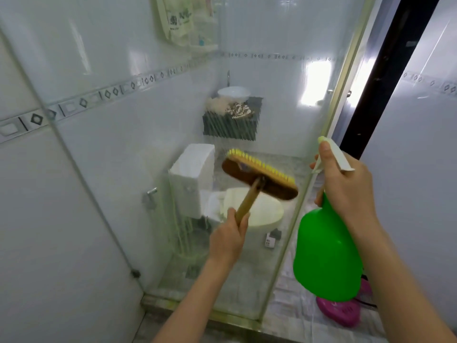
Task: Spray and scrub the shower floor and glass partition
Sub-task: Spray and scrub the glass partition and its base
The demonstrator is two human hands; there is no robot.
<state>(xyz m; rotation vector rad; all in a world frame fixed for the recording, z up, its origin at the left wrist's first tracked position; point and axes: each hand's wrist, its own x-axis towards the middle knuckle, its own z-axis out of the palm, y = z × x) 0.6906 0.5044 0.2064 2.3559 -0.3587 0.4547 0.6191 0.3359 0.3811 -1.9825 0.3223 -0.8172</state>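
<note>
Two bare hands are seen raised before a shower's glass partition [118,174]. A green spray bottle [326,248] is gripped at the neck by the right hand [346,186], with fingers curled round it below the white sprayer head [337,158] and one fingertip laid along the top of the nozzle, which is pointed up and left toward the pane. Lower and to the left, the wooden handle [247,201] of a scrub brush is clasped by the left hand [228,240], all fingers wrapped tightly about it. The brown brush head [259,178] is held up at the glass, tilted, its yellow bristles [262,167] turned toward the pane; whether they are touching it cannot be told. Below the bottle, a pair of pink slippers [338,310] is seen lying on the pale tiled floor [291,310], just beside the partition's metal frame [222,318]. Behind the glass, a white toilet [262,214] with its cistern [193,174] is shown, its lid closed. Farther back, a white basin [233,94] is set on a dark slatted cabinet [230,126] against the white tiled wall, which is crossed by a patterned border strip [99,96]. A printed bag [178,21] is hung high on that wall.
</note>
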